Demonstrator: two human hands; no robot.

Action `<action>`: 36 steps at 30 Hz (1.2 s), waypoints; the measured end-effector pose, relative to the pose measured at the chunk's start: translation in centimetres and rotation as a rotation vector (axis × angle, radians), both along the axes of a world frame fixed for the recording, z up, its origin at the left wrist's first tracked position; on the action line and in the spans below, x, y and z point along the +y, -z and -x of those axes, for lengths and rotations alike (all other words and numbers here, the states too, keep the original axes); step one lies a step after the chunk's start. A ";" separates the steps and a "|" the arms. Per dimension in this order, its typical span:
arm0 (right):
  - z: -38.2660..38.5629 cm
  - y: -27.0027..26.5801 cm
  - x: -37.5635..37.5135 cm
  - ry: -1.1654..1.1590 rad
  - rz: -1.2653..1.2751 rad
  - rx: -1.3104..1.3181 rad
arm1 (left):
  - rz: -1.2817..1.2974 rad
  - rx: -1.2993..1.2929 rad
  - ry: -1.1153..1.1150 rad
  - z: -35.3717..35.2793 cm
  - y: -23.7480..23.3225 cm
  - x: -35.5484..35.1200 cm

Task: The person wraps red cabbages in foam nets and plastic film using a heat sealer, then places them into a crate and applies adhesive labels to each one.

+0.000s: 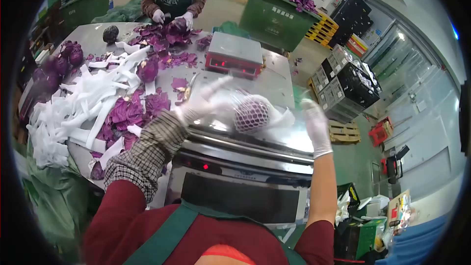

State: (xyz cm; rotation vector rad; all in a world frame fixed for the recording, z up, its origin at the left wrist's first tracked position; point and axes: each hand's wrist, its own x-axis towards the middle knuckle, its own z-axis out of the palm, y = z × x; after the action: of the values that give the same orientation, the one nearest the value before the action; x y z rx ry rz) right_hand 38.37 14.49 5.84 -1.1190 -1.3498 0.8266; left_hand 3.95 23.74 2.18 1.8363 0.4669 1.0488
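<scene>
A purple cabbage [251, 114] in a white foam net rests on the wrapping machine [240, 149], with shiny clear plastic film around it. My left hand [203, 103], in a pale glove, is just left of the cabbage. Its fingers look stretched out and apart, though blurred; I see nothing held in them. To the right of the cabbage, my gloved right hand [315, 125] is raised near the machine's right end. Motion smears its fingers, so a grip on the film cannot be made out.
Foam net sleeves [83, 103] and loose purple leaves [130, 113] cover the table's left side. A scale [234, 54] stands beyond the machine. Across the table, a co-worker's gloved hands [184, 19] handle cabbage. A green bin [274, 19] and black crates [346, 81] stand farther off.
</scene>
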 end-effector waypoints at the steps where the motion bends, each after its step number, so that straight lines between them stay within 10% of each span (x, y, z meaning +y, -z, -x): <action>1: 0.1 1.5 1.3 -0.071 0.038 -0.239 | -0.111 0.281 -0.038 -0.6 -1.4 -1.6; 3: 3.2 1.9 0.8 -0.196 0.012 -0.697 | -0.522 0.631 -0.155 -2.2 0.2 -0.3; 11: 7.6 -0.3 -3.2 0.016 0.208 -0.176 | 0.375 -0.019 0.271 -4.5 -2.3 -4.0; 20: 12.8 1.3 -23.7 -0.409 0.899 0.146 | 1.415 0.287 0.720 2.0 2.6 -19.8; 23: 11.4 1.4 -25.4 -0.121 0.396 -0.688 | 1.671 0.421 0.978 2.0 6.7 -17.5; 26: 11.4 6.3 -26.8 -0.143 0.211 -0.761 | 1.762 0.029 1.154 3.5 9.2 -17.1; 29: 11.5 8.0 -29.7 -0.022 0.418 -0.381 | 1.637 0.165 0.703 6.3 2.9 -20.4; 33: 13.1 8.8 -31.2 0.143 0.493 0.149 | -0.001 0.463 0.295 10.1 5.8 -23.2; 36: 14.0 4.8 -29.6 0.293 0.446 0.146 | 0.422 0.331 0.008 11.1 7.7 -24.4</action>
State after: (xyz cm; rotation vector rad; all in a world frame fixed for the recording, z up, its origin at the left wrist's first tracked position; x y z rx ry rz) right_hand 24.39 -15.09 1.03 -1.5269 -0.8714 0.9943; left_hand -7.15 -0.66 -5.50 1.6258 0.8106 0.5813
